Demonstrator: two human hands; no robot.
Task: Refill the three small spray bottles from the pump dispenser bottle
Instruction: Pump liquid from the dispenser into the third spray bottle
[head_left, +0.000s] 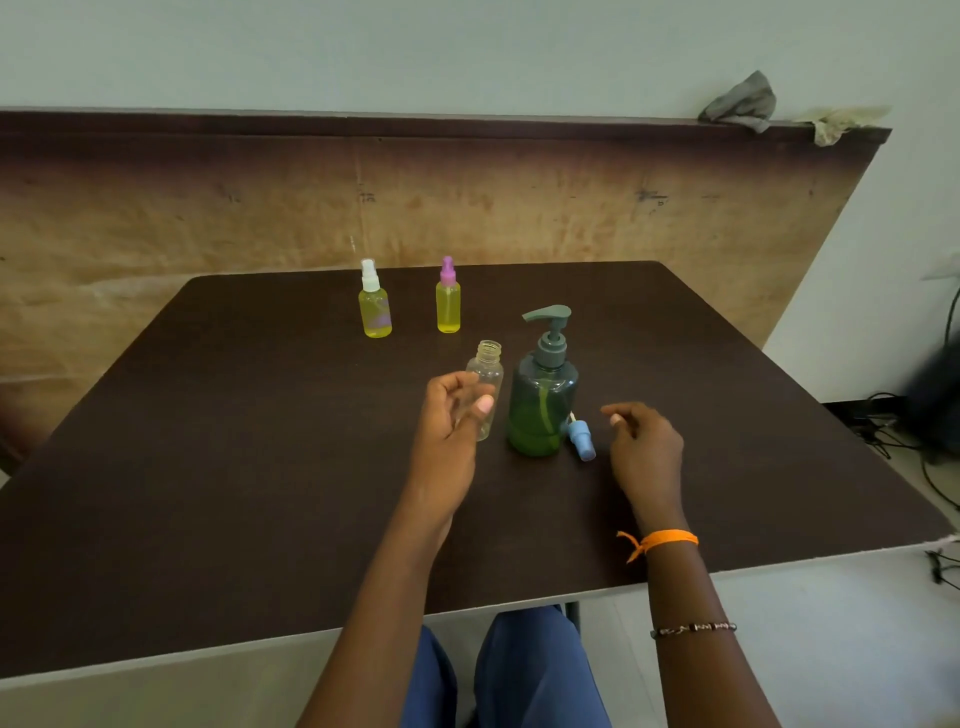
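**Empty bottle uncapped, spill and tip risks ahead**

Nearest, the right hand (644, 447) hovers low over the table (260, 467), fingers loosely curled and holding nothing, fingertips pointing toward the blue cap (581, 439). That cap lies on its side, just beside the base of the pump bottle (543, 400); being round, it could roll if nudged, and a careless reach for the pump might knock it away.

The left hand (451, 415) sits against the empty bottle (485, 387), thumb across its front. Whether the other fingers actually close round it I cannot tell, since they are partly hidden. The bottle stands upright with its threaded neck open. It looks light and narrow, so I judge it likely to tip if the hold is slack while the pump is pressed.

The pump's spout points left, above and slightly right of the open neck. If the neck is not brought right under the spout, liquid would probably run down the outside and onto the table.

Farther back, the white-capped bottle (374, 306) and the pink-capped bottle (448, 304) stand capped and filled with yellow liquid, well apart from the hands.
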